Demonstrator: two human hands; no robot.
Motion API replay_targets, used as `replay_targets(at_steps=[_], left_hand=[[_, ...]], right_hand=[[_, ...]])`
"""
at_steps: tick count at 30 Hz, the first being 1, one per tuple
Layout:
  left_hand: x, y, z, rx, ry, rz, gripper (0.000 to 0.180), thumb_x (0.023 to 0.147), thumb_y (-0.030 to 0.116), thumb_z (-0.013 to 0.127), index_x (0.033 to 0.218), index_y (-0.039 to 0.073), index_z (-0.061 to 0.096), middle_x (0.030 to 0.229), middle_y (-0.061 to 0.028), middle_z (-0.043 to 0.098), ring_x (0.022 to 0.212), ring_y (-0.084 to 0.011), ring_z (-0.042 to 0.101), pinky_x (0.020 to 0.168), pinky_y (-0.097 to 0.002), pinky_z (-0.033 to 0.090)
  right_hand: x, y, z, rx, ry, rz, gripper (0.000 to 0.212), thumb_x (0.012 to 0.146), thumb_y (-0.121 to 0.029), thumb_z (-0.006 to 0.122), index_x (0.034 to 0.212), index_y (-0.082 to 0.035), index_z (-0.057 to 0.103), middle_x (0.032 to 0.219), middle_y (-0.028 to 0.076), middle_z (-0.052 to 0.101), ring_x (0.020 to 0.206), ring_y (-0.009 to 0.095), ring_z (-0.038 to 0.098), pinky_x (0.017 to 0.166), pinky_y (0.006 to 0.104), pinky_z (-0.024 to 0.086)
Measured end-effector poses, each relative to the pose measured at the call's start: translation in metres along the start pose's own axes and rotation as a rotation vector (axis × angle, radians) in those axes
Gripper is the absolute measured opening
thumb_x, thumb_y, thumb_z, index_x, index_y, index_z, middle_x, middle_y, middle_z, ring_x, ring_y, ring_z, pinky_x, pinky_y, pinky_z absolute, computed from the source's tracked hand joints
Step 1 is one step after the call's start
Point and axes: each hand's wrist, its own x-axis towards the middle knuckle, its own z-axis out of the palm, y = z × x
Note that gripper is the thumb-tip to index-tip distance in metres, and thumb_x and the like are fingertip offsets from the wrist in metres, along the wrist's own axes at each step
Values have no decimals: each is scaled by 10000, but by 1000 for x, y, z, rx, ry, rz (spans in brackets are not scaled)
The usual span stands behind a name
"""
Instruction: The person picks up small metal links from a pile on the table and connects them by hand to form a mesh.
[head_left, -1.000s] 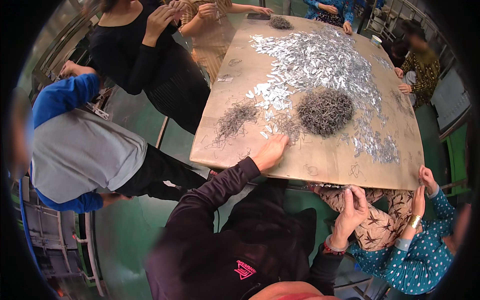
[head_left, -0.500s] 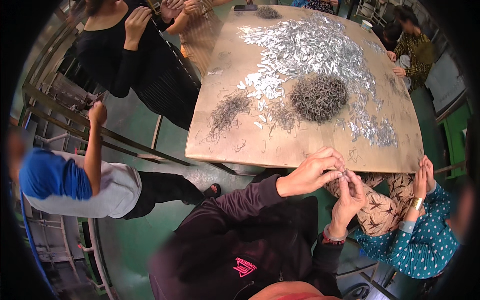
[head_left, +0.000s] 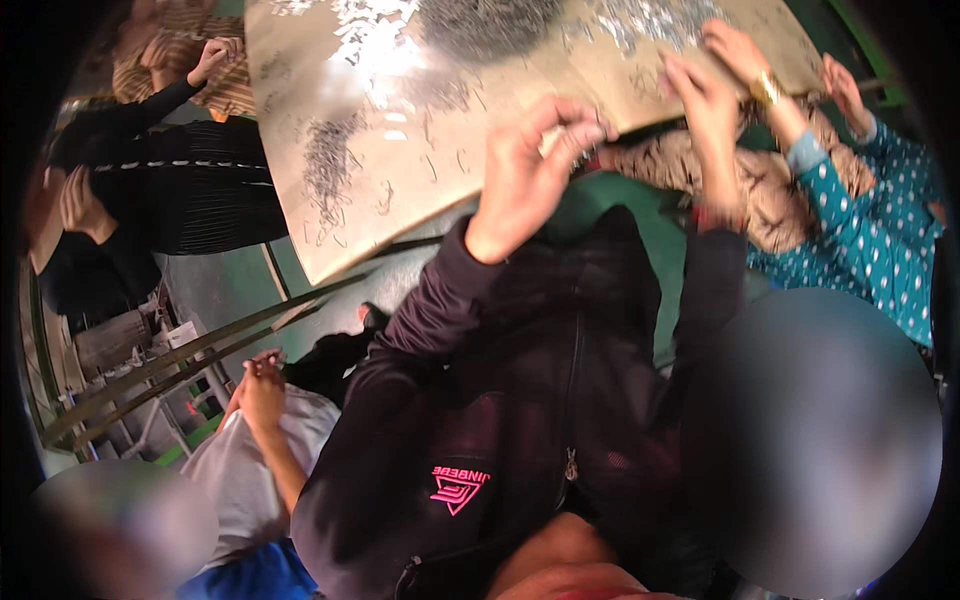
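My left hand (head_left: 527, 175) is raised over the near edge of the brown table (head_left: 415, 190), its thumb and fingertips pinched together. Whatever sits between those fingertips is too small to make out. My right hand (head_left: 708, 110) reaches out over the tabletop, fingers stretched forward and somewhat blurred, with nothing visible in them. Beyond it lie loose, flat silver pieces (head_left: 640, 22). A heap of dark, thin bent wire pieces (head_left: 490, 25) is at the table's far middle. More wire pieces (head_left: 330, 160) lie scattered at the left, near shiny white-silver flat pieces (head_left: 375, 45).
Close on my right, a co-worker in a dotted teal top (head_left: 850, 200) stretches a braceleted hand (head_left: 738, 55) over the table beside mine. People in black (head_left: 190, 190) and in a grey-white top (head_left: 260, 440) are at the left. A metal rail (head_left: 200, 345) runs there.
My hands, together before, are now apart; the right one has reached forward over the table. The view has shifted toward my body. The co-worker's braceleted hand has moved onto the table.
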Motion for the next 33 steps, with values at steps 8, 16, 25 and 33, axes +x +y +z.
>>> replay_targets(at_steps=[8,16,25,33], left_hand=[[16,-8,12,-253,-45,-49,93,888,42,582,955,-20,599,862,-83,662,813,-124,630,749,-241,495],[21,-11,17,-340,-95,-26,106,892,39,576,985,-6,596,886,-75,657,849,-131,624,794,-260,486],[7,-18,9,-328,-143,-191,177,903,121,575,1036,12,621,892,-50,651,780,-81,600,672,-218,491],[5,-21,11,-1,-125,-66,208,903,156,562,1033,-5,587,866,-88,647,806,-125,632,735,-257,506]], right_hand=[[90,127,9,-591,-92,-619,241,860,-206,564,1006,-29,638,857,95,650,785,230,594,728,346,473],[67,116,-7,-528,-224,-493,325,899,-237,510,1158,-47,558,1113,170,571,1046,273,522,905,379,420],[-30,-66,15,365,-118,-79,244,825,-32,630,1058,30,594,931,80,634,789,122,595,712,247,481],[-63,-93,9,306,-60,-57,297,767,78,652,1056,82,583,1011,137,641,834,150,620,768,251,517]])
